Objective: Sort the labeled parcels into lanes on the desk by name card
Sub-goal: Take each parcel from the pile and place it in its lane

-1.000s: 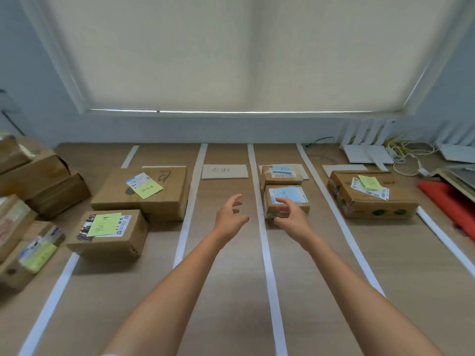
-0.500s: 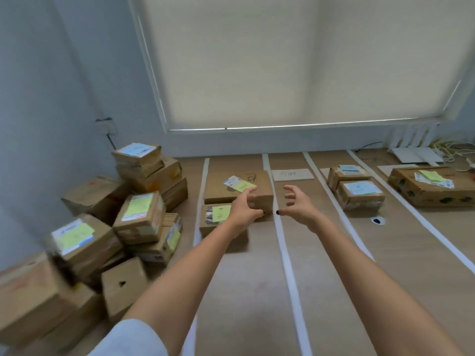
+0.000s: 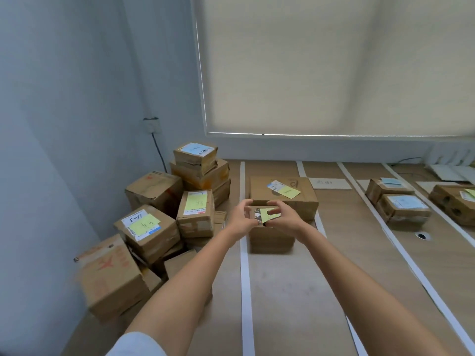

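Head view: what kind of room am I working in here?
Probably an office or mailroom set up for parcel sorting. A wooden desk is split into lanes by white tape strips, a heap of labelled cardboard parcels fills the corner, and a roller blind covers the window.

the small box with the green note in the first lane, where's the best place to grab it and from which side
Probably by its left and right side walls, coming from above. The small box sits flat, its back close against the big box, so those walls are free. The left hand and right hand already flank its top; the grip itself is unclear.
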A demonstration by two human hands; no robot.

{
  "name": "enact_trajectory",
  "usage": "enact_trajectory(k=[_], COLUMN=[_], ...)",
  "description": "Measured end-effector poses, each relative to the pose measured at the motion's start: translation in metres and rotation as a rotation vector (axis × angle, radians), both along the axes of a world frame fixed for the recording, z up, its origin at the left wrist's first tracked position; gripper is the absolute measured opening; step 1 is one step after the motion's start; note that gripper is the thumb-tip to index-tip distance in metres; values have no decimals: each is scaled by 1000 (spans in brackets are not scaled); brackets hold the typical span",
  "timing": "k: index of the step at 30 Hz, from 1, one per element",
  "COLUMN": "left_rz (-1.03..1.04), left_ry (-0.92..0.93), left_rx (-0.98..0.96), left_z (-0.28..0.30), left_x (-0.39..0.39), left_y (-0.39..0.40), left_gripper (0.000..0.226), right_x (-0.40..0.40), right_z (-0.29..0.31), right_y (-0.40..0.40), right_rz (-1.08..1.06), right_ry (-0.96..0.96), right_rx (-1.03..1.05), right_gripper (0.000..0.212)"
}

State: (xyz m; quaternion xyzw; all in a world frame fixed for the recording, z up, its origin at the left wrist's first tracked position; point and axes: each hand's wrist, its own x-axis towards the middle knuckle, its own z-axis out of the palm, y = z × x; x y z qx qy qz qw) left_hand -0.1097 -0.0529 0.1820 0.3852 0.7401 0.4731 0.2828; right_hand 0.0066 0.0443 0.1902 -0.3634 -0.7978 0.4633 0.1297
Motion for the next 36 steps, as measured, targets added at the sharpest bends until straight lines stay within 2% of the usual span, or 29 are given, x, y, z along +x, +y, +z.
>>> enact_trajectory(k=[9,17,24,27,31,36], left_rz=[204,338,408,417,413,447], left_ry=[13,-19,192,123,18,-3], left_rx=[-37,-132,-320,-337,-361,-355], left_z=[-8,-29,-57,-65,-75,-73], left_x=[-79,-159,-212,-224,-229,-212], left_y=[-28,-17,-4,3,12,17], left_gripper=[56,56,59,61,57,58], right_x=[-73,-148,-202,-215,-226,-217], right_z=[-16,-41,-75,-88,-98,-101], right_y=[-11,7,10,10,9,7], right_rz=[86,126,167,166,132,98], right_ry=[-14,-26,-49,-50,-46,-56], right_rx=[-91,-218,-297,-344,-417,-373], right_gripper=[62,61,68,73,68,68])
